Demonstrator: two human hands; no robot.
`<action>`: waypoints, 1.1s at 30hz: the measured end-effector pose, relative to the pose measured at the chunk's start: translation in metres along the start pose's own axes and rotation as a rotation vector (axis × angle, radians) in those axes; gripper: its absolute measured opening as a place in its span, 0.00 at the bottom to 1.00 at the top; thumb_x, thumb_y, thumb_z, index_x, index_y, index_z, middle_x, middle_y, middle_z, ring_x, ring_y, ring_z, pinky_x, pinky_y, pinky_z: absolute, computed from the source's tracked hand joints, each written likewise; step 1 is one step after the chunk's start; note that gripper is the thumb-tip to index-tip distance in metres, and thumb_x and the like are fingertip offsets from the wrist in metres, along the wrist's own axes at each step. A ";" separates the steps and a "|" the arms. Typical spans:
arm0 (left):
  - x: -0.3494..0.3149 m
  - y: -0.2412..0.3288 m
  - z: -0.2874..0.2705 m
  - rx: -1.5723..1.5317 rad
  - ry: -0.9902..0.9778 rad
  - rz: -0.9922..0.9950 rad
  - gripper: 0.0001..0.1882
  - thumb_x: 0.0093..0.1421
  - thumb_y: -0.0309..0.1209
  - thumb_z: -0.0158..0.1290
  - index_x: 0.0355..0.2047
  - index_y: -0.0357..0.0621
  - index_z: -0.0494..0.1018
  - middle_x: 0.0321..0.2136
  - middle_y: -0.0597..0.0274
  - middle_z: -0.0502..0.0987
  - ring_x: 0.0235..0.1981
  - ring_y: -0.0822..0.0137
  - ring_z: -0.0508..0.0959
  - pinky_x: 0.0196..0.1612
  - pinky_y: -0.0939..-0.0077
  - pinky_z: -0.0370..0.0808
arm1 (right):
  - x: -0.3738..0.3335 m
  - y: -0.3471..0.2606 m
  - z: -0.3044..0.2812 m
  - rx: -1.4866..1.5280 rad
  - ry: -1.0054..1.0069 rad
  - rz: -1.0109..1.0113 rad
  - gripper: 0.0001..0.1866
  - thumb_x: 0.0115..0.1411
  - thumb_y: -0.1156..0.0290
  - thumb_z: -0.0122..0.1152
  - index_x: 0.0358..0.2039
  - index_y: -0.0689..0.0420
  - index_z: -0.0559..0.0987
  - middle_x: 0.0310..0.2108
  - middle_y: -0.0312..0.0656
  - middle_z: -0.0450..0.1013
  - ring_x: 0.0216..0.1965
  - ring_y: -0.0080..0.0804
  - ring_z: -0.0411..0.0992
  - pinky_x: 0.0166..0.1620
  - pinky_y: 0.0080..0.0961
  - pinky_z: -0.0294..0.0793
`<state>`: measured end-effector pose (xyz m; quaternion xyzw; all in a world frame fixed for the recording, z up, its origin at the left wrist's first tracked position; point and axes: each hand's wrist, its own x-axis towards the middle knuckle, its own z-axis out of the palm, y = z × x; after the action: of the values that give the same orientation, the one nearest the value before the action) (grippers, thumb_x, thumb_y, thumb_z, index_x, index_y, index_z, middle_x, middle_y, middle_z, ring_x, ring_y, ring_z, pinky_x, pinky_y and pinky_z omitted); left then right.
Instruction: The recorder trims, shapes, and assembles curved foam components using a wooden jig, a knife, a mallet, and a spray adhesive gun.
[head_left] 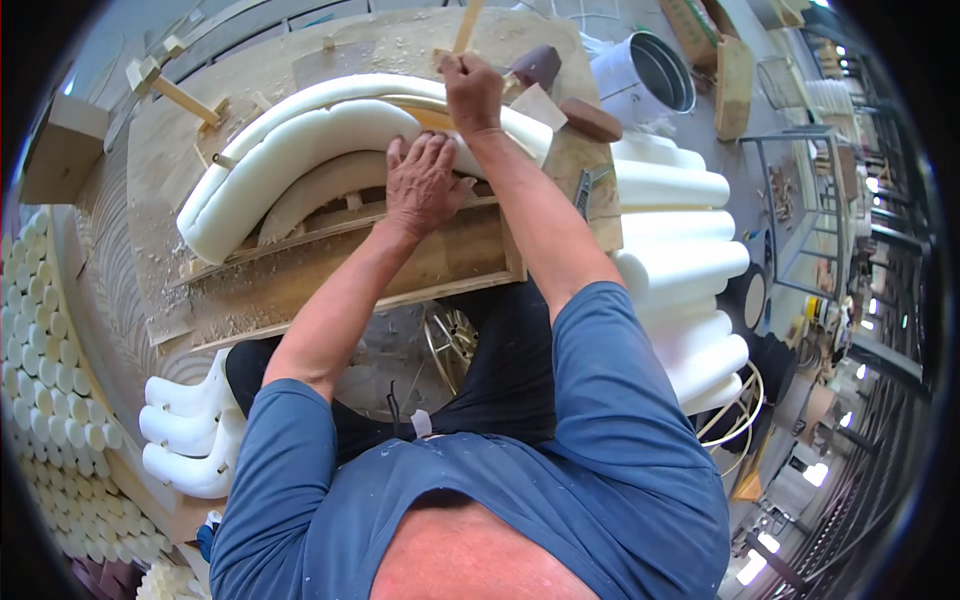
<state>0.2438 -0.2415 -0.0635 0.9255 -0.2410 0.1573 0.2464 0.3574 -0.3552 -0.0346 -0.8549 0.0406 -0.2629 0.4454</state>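
A thick white padded piece, apparently foam, bends in an arch point(330, 130) over a curved wooden form on the workbench. My left hand point(425, 185) lies on the inner side of the arch, fingers stretched out and pressing against it beside a gap that shows a yellowish layer. My right hand point(472, 95) is closed in a fist above the far edge of the arch; what it grips, if anything, is hidden. A wooden post point(466, 25) rises just beyond that fist. A short peg point(224, 160) sticks out of the arch's left part.
Wood shavings lie on the workbench point(160, 250). Another wooden post point(180, 98) stands at far left. A brown block point(590, 120) and pliers-like tool point(584, 190) lie right. White rolls point(680, 262) are stacked beside the bench, with a metal bucket point(660, 75) behind.
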 end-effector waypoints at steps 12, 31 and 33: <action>0.008 -0.006 -0.021 0.036 -0.214 0.083 0.31 0.48 0.49 0.66 0.52 0.56 0.75 0.44 0.63 0.73 0.53 0.61 0.73 0.56 0.47 0.62 | 0.019 0.006 -0.018 -0.049 -0.425 0.023 0.18 0.65 0.57 0.61 0.32 0.60 0.85 0.28 0.50 0.81 0.30 0.46 0.79 0.38 0.36 0.76; 0.014 0.012 -0.005 -0.154 -0.351 0.057 0.33 0.49 0.53 0.65 0.56 0.61 0.77 0.48 0.57 0.74 0.56 0.60 0.70 0.62 0.58 0.60 | 0.046 -0.016 -0.045 -0.658 -1.108 -0.151 0.19 0.50 0.63 0.64 0.41 0.59 0.85 0.36 0.56 0.82 0.41 0.53 0.81 0.49 0.40 0.78; 0.008 0.005 0.004 -0.163 -0.225 0.089 0.32 0.49 0.53 0.65 0.55 0.61 0.78 0.49 0.57 0.74 0.57 0.60 0.70 0.64 0.58 0.59 | 0.044 -0.016 -0.052 -0.600 -1.129 -0.314 0.19 0.51 0.63 0.65 0.43 0.57 0.85 0.39 0.58 0.81 0.44 0.56 0.80 0.52 0.41 0.77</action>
<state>0.2484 -0.2500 -0.0617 0.9026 -0.3201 0.0431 0.2847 0.3671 -0.3974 0.0202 -0.9442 -0.2530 0.1870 0.0971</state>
